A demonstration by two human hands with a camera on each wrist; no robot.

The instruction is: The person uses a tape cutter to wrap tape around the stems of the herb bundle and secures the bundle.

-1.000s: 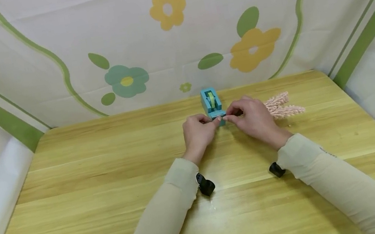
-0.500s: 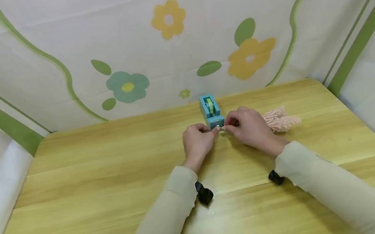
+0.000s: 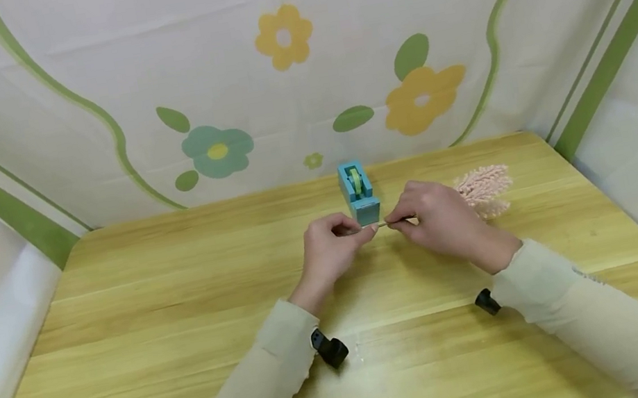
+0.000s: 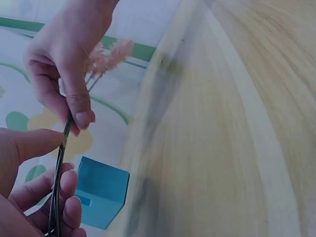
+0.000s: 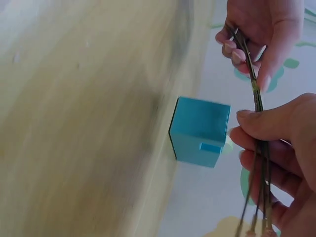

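A bunch of pink flower sprigs with thin dark stems is held between both hands. My right hand pinches the stems between thumb and fingers, with the pink heads past its far side. Toward the stem ends, my left hand holds them with its thumb against curled fingers. In the right wrist view a small yellowish-green band shows round the stems, by the left thumb tip. A turquoise tape dispenser with a green tape roll stands just behind the hands, apart from them in the wrist views.
The wooden table runs back to a white cloth printed with flowers and green lines. White cloth also hangs at both sides. Each wrist carries a small black camera.
Both hands have come back from the dispenser's front toward me, still holding the stems. The gap between the fingertips has widened a little. The dispenser's front now shows more.
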